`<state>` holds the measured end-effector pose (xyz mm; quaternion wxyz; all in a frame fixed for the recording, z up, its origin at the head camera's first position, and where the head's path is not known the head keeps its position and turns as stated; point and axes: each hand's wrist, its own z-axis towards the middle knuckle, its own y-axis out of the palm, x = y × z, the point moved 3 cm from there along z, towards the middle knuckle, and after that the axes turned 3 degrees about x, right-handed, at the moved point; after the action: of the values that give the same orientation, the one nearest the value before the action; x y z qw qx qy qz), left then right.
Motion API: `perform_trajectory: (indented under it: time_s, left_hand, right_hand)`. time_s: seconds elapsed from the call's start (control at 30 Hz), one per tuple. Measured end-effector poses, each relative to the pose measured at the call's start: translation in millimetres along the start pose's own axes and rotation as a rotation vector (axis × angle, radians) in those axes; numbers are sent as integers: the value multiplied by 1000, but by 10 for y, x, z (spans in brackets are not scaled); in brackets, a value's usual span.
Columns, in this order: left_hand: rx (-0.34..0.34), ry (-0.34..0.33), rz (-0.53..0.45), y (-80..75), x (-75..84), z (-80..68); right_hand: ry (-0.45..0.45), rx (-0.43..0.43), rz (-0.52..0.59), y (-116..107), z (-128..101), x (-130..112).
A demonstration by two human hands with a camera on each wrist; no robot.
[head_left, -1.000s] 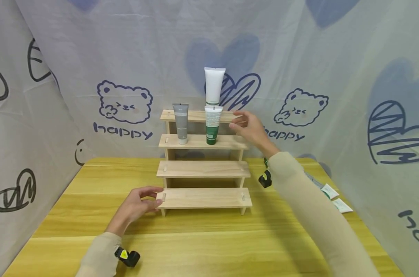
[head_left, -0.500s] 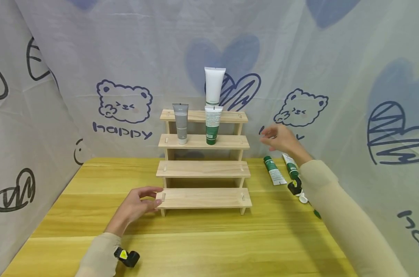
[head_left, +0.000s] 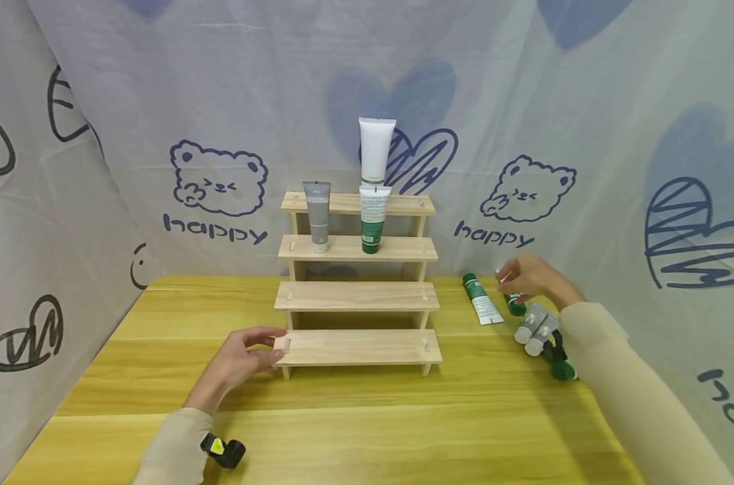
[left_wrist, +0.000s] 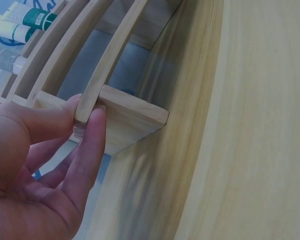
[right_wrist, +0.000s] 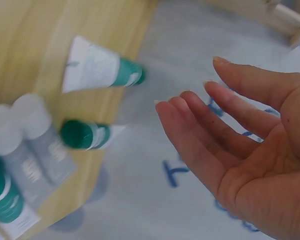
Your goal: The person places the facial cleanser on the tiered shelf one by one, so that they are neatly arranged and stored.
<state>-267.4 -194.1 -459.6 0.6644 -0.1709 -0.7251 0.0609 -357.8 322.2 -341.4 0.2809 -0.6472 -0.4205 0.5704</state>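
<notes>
A wooden stepped rack (head_left: 356, 296) stands on the yellow table (head_left: 367, 431). A grey tube (head_left: 317, 215) and a green-and-white tube (head_left: 373, 219) stand on its second shelf from the top, and a white tube (head_left: 376, 151) stands on the top shelf. My left hand (head_left: 269, 347) pinches the left end of the bottom shelf (left_wrist: 120, 117) between thumb and fingers (left_wrist: 92, 135). My right hand (head_left: 511, 277) hovers with relaxed, empty fingers (right_wrist: 190, 120) just above a green-capped tube (head_left: 514, 303) lying at the table's right edge. Another green-capped tube (head_left: 482, 298) lies to its left.
Two grey tubes with white caps (head_left: 537, 327) and a dark green tube (head_left: 562, 369) lie beside my right forearm. The right wrist view shows the same pile: green caps (right_wrist: 85, 134), grey tubes (right_wrist: 35, 145). A printed cloth backdrop (head_left: 221, 188) encloses the table.
My right hand has come down from the rack's top shelf to the right, and now hovers over the tubes lying on the table. The left hand has stayed on the bottom shelf.
</notes>
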Motion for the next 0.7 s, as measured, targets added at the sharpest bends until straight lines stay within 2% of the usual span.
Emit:
perform_trajectory:
  time_s: [0.23, 0.47, 0.53, 0.7]
  left_hand:
    - [-1, 7, 1, 6, -9, 1]
    - [-1, 2, -7, 3, -15, 4]
    - [1, -1, 1, 1, -15, 2]
    - [2, -7, 3, 0, -14, -4]
  right_hand:
    - [58, -29, -27, 103, -5, 366]
    - [125, 1, -109, 204, -22, 653]
    - [119, 16, -159, 217, -28, 702]
    - [91, 52, -142, 274, -41, 816]
